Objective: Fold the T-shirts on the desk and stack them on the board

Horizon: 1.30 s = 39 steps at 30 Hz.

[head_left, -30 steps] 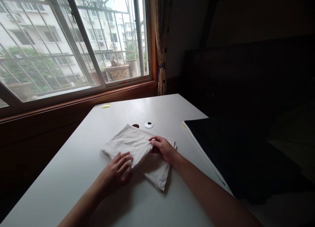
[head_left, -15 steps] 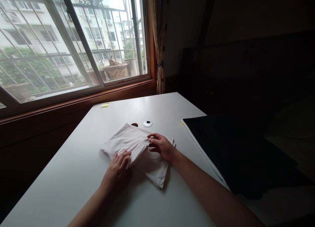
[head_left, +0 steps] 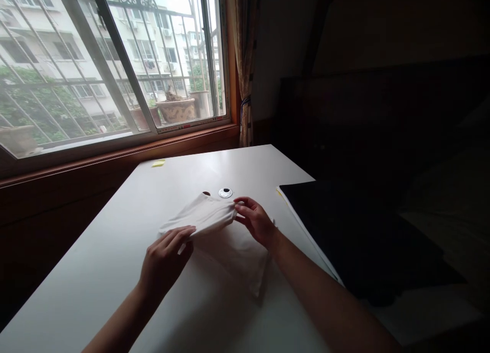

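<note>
Forearms (head_left: 128, 302) converge; left hand (head_left: 164, 253), right hand (head_left: 258, 224) pinch cloth (head_left: 209, 217).

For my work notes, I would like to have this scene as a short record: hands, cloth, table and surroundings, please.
Left hand: holds the near edge of the white cloth
Right hand: pinches the same edge, farther right
Cloth state: edge lifted between the hands, another part below it
Table: white, yellow patch near the far left corner
Right side: dark sheet, material unclear
Background: window, tied curtain
</note>
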Each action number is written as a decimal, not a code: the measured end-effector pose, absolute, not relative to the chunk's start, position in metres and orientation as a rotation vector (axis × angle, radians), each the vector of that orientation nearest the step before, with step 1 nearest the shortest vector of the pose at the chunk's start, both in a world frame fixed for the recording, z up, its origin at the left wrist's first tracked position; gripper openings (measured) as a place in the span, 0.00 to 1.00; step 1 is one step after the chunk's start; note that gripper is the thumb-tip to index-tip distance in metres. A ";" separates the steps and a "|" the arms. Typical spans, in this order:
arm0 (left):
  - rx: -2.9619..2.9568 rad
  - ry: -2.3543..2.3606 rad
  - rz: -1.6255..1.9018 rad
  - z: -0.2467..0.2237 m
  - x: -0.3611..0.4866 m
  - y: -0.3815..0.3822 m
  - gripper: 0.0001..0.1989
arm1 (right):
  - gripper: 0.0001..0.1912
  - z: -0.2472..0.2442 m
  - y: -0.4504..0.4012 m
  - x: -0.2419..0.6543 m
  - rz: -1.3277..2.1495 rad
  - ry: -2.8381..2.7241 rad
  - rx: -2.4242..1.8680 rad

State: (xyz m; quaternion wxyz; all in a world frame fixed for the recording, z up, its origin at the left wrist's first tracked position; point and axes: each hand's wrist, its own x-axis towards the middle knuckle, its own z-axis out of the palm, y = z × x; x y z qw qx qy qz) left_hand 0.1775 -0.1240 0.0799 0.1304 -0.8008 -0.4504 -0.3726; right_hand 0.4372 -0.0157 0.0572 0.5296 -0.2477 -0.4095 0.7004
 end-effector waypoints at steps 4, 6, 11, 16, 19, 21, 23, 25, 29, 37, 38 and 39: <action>-2.331 -1.265 -1.144 0.099 0.204 -0.119 0.14 | 0.12 0.065 -0.012 0.447 1.644 -0.912 -0.537; -2.347 -1.249 -1.166 0.102 0.218 -0.120 0.13 | 0.12 0.069 -0.010 0.451 1.607 -0.890 -0.526; -2.468 -1.095 -1.089 0.089 0.254 -0.131 0.14 | 0.10 0.083 -0.003 0.472 1.490 -0.979 -0.673; -2.591 -0.967 -0.935 0.061 0.274 -0.144 0.15 | 0.10 0.085 -0.007 0.510 1.407 -1.284 -1.094; -2.614 -0.944 -0.887 0.054 0.280 -0.148 0.13 | 0.10 0.073 -0.012 0.531 1.348 -1.405 -1.245; -2.614 -0.944 -0.886 0.052 0.283 -0.149 0.13 | 0.09 0.062 -0.013 0.539 1.325 -1.476 -1.339; -2.612 -0.962 -0.894 0.050 0.286 -0.149 0.12 | 0.09 0.052 -0.013 0.544 1.324 -1.546 -1.446; -2.632 -1.003 -0.887 0.047 0.290 -0.148 0.12 | 0.09 0.044 -0.012 0.547 1.343 -1.616 -1.525; -2.813 -1.047 -0.759 0.039 0.291 -0.151 0.10 | 0.13 0.038 -0.009 0.549 1.260 -1.791 -1.576; -2.842 -1.102 -0.707 0.051 0.255 -0.137 0.23 | 0.09 0.037 -0.005 0.544 0.882 -1.908 -1.559; -2.751 -1.187 -0.722 0.052 0.245 -0.131 0.21 | 0.09 0.036 -0.004 0.543 0.851 -1.883 -1.552; -2.664 -1.274 -0.713 0.051 0.235 -0.124 0.20 | 0.10 0.035 -0.003 0.541 0.824 -1.855 -1.548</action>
